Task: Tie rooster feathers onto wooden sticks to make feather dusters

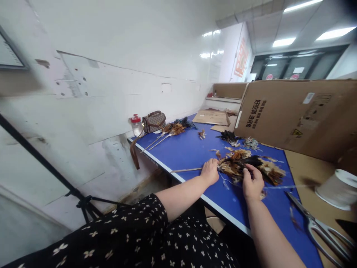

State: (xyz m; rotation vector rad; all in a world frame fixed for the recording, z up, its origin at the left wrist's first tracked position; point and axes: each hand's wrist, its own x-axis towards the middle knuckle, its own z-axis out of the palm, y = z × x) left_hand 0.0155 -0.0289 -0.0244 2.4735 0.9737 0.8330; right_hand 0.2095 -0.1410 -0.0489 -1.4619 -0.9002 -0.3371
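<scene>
"好空调 选月兔" is printed on the carton (281, 108). In front of it, on the blue tabletop (182, 150), a feather bundle (230, 168) is grasped by the left hand (210, 171) and touched by the right hand (253, 183), whose grip cannot be told. Ceiling lights (283, 42) are seen beyond the carton.

Cannot see stick (186, 170) stretch under left hand (210, 171) | cannot make out fingertip contact of right hand (253, 182) among feathers (232, 169) | cannot read small print on carton (284, 111), cut off at right edge | losing framed wall panel (9, 54) past left edge | cannot identify blurred brown scrap (294, 217) beside scissors (308, 215)
</scene>
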